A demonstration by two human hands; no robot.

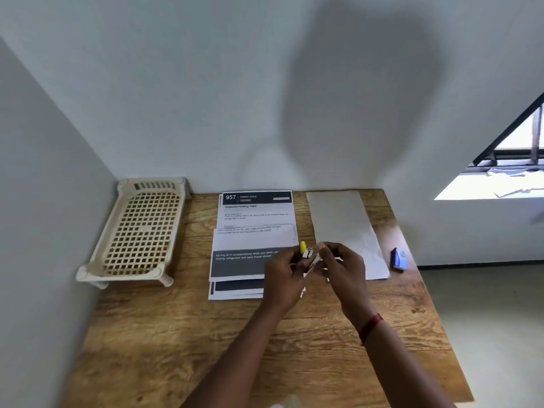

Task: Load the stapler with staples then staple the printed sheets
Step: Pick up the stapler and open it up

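A small stapler (306, 254) with a yellow tip and a metal body is held above the table's middle. My left hand (284, 273) grips it from the left, and my right hand (343, 265) pinches its other end with thumb and fingertips. Whether staples sit inside is hidden by my fingers. The printed sheets (253, 231) lie in a loose stack on the wooden table (176, 334), just behind and left of my hands. A small blue staple box (399, 259) lies near the table's right edge.
A blank white sheet (344, 225) lies right of the printed stack, partly under my right hand. A cream plastic lattice rack (138, 231) stands at the back left against the wall. Walls bound the table at the back and left.
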